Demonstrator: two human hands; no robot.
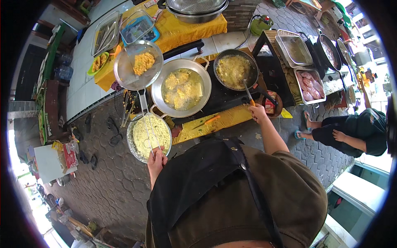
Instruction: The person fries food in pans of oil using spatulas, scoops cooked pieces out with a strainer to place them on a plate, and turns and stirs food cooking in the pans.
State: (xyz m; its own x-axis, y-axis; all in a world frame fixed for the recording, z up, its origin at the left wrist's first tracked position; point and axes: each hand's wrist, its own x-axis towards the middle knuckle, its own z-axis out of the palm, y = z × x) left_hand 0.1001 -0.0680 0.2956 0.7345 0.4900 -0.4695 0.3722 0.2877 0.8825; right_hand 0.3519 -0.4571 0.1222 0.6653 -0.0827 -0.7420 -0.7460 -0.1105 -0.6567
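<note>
My left hand [157, 159] grips the long wire handle of a mesh skimmer [124, 69], whose basket holds a golden fried fritter [144, 63]. Beside the skimmer, more fritters [183, 90] bubble in oil in a wide metal wok [156, 94]. My right hand [258, 113] is closed on the orange handle of a metal utensil [248, 92]. The utensil's tip is in a dark frying pan [258, 70] of bubbling oil and food. A bowl of pale yellow batter [150, 135] stands below the skimmer's handle, near my left hand.
An orange-handled knife [208, 121] lies on the yellow-covered front edge. Beyond are a green plate of fried food [100, 64], a blue basket [139, 29] and steel pans [198, 17]. To the right are a tray of raw meat [310, 86], a gas cylinder [261, 26] and another person [347, 133].
</note>
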